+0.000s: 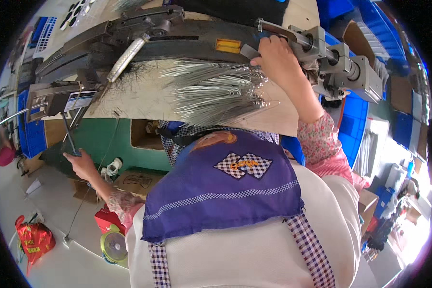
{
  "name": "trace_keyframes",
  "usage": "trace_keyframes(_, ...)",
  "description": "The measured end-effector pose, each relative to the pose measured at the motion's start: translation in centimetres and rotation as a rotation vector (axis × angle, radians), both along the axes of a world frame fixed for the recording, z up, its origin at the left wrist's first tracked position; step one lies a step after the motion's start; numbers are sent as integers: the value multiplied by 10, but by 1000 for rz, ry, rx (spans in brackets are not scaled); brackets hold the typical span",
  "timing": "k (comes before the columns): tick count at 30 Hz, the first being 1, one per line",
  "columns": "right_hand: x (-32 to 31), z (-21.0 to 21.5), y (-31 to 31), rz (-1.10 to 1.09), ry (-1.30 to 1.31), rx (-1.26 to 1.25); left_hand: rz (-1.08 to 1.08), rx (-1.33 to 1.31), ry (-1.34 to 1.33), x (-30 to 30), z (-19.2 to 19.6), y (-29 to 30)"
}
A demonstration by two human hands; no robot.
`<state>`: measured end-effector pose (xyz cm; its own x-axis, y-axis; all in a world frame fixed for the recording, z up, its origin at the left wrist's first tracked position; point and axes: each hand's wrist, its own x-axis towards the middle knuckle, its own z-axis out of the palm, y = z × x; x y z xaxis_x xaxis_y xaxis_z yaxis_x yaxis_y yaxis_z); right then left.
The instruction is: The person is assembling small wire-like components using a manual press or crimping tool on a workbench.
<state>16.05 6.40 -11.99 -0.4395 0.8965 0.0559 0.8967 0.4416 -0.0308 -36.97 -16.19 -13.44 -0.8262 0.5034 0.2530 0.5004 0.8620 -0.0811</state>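
My left hand [83, 165] is low at the left, beyond the bench edge. Its fingers are closed round the lower end of a metal lever [69, 133] that hangs from the machine's left end. My right hand [277, 60] is at the machine's right end, beside a metal shaft with clamp blocks [314, 39]. Its fingers are bent and closed; what they hold is hidden. A small grey plate [248, 51] is by its thumb. Just nearer lies a pile of thin silvery bent wires [216, 91]. The long dark metal machine bed [197, 41] runs between both hands.
A silver handle [128, 57] slants from the machine over the wooden tabletop [144, 91], which has dark wire scraps. A yellow insert [228, 45] sits in the bed. Blue bins [355, 125] stand at the right. Below left are a red bag [35, 238] and a green fan [114, 246].
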Motion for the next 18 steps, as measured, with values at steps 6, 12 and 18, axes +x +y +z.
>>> trace_keyframes(6,-1,15,-21,-43,385,-112,-81,267,-269,63,-11,31)
trace_keyframes(12,41,21,-94,-273,604,-317,-571,253,426,151,3,73)
trace_keyframes(18,65,-33,-102,-434,848,-478,-1354,771,-689,276,58,109)
